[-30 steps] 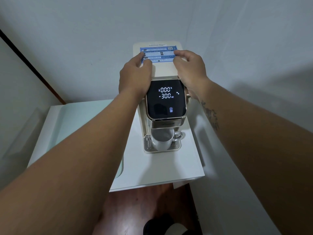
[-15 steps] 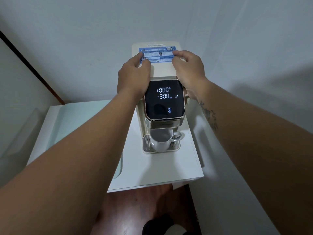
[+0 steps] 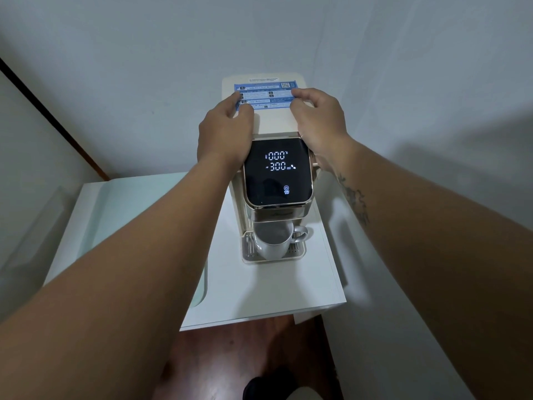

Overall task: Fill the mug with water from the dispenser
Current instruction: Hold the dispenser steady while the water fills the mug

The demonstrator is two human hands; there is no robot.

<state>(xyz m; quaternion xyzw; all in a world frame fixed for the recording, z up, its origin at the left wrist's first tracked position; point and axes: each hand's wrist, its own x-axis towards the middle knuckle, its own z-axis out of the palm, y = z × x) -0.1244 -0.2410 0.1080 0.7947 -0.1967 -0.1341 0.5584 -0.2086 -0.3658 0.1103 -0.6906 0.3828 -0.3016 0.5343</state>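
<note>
A white mug [image 3: 274, 246] stands on the drip tray [image 3: 247, 256] under the spout of the water dispenser [image 3: 278, 197], handle to the right. What is inside the mug cannot be told. The dispenser's black screen [image 3: 277, 171] reads 000 and 300 ml. My left hand [image 3: 223, 134] and my right hand [image 3: 320, 119] clasp the cream water tank [image 3: 274, 118] behind the screen, one on each edge. Their fingertips rest on the tank's blue label [image 3: 265, 95].
The dispenser sits on a white cabinet top [image 3: 259, 293] in a corner, with walls close behind and to the right. A pale green panel [image 3: 101, 215] covers the cabinet's left half. Below the front edge are wooden floor [image 3: 230, 356] and a dark shoe [image 3: 268, 385].
Both hands stay on the tank and the mug has not moved. Only a small icon beside the 300 ml reading changes.
</note>
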